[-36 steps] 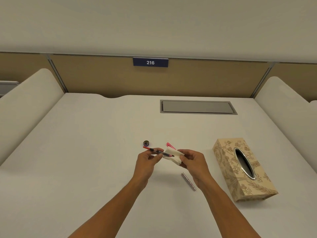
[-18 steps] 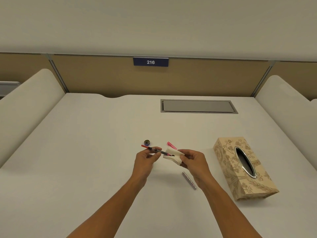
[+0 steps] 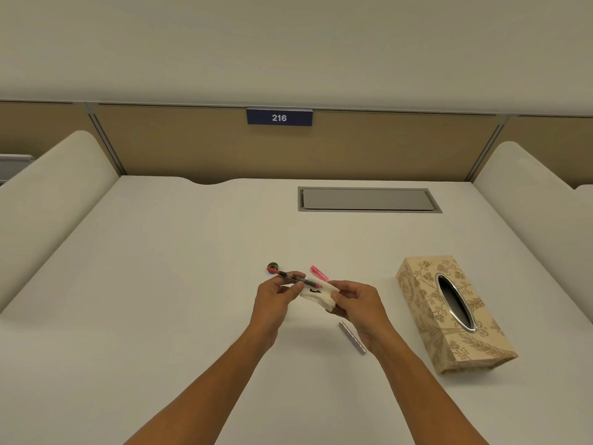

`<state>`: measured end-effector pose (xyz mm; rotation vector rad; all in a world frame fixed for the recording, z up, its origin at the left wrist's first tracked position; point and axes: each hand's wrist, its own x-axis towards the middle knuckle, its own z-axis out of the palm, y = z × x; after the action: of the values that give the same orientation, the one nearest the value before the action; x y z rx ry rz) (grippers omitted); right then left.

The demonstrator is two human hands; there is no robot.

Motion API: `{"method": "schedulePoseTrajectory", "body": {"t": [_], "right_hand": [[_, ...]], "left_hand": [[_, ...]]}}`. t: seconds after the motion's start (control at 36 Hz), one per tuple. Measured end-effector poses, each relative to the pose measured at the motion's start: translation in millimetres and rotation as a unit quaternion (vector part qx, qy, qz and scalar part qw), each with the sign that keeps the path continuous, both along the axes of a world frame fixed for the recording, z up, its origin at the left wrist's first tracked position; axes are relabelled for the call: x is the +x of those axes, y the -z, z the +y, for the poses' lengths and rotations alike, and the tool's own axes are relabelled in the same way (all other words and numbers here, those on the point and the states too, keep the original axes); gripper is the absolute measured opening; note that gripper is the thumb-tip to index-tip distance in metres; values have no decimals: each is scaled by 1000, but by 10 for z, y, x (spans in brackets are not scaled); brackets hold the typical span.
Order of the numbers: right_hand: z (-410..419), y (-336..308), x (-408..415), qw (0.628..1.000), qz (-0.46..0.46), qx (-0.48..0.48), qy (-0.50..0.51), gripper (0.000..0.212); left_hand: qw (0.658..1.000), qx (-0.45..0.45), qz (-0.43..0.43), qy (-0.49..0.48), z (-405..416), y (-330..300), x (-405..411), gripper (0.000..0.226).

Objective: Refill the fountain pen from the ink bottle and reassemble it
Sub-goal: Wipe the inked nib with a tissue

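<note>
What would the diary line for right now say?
step: wiping pen | left hand: holds pen | right hand: holds ink-marked tissue at pen tip | desk: silver barrel, pink cap

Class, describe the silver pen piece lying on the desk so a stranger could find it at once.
Start at the patterned tissue box on the desk's right. Just left of it, beneath the right hand, lies a slim silver tube. Unlike the pink cap farther back, it is metallic.

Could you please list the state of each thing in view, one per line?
Pen section: barrel off, held by left hand.
Tissue: ink-stained, gripped by right hand.
Pink cap: lying on desk.
Silver barrel: lying on desk.
Tissue box: opening uppermost.
</note>
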<state>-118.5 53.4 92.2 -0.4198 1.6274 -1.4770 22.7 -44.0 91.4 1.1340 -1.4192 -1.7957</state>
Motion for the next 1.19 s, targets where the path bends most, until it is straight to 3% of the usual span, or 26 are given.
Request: {"method": "schedulePoseTrajectory", "body": {"t": [0.33,0.89,1.19], "right_hand": [[30,-31,-15,999,-35,-2,-11,23],[35,7,-18,999,34,3,23,32],[-2,61,-52,992,-113,4,59,35]], "left_hand": [[999,-43,-12,17,-48,59,45,16],[1000,-21,5,-9,-95,22,29,16],[999,27,39,-26,-8,-27,-14,13]]}}
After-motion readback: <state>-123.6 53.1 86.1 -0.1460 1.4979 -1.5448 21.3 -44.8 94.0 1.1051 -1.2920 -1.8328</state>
